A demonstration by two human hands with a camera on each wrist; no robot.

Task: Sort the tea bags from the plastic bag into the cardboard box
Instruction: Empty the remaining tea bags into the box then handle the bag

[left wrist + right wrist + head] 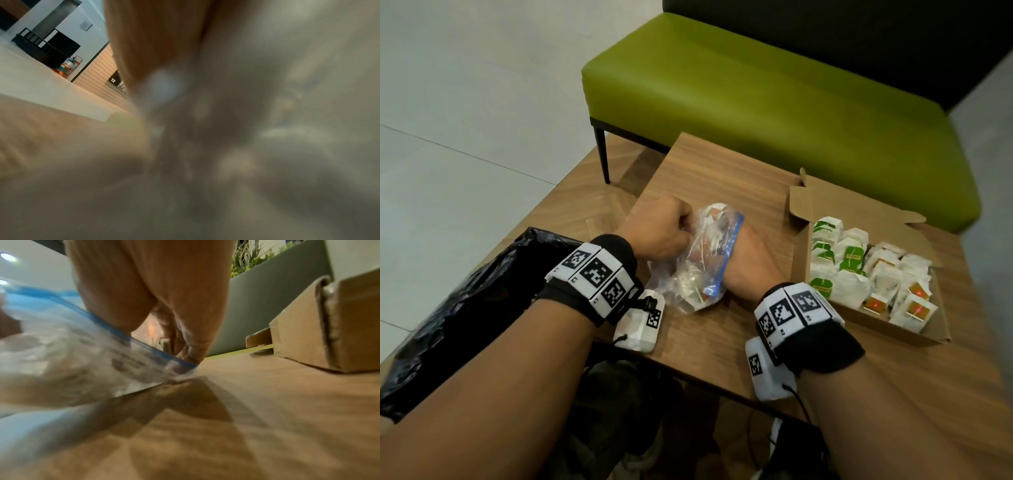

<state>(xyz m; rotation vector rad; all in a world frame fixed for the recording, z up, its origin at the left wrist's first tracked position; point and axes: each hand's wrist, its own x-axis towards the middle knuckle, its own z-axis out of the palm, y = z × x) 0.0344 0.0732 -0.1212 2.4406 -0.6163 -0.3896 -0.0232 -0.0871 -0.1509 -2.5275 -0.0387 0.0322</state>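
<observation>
A clear plastic bag (688,274) with a blue zip strip (726,246) lies crumpled in the middle of the wooden table (722,164). My left hand (664,233) grips the bag's upper left edge in a fist. My right hand (750,260) reaches into the bag's mouth, its fingers dimly visible through the plastic. In the right wrist view the bag (72,361) wraps my right hand (180,350), whose thumb and fingers pinch a pale tea bag (164,344). An open cardboard box (818,205) to the right holds rows of green-labelled and red-labelled tea bags (859,270). The left wrist view is blurred plastic (267,146).
A green bench (756,85) stands behind the table. A black plastic sack (465,308) lies at the left, off the table's edge. The box's near wall (349,321) is close to my right hand. Bare tabletop lies between the bag and the box.
</observation>
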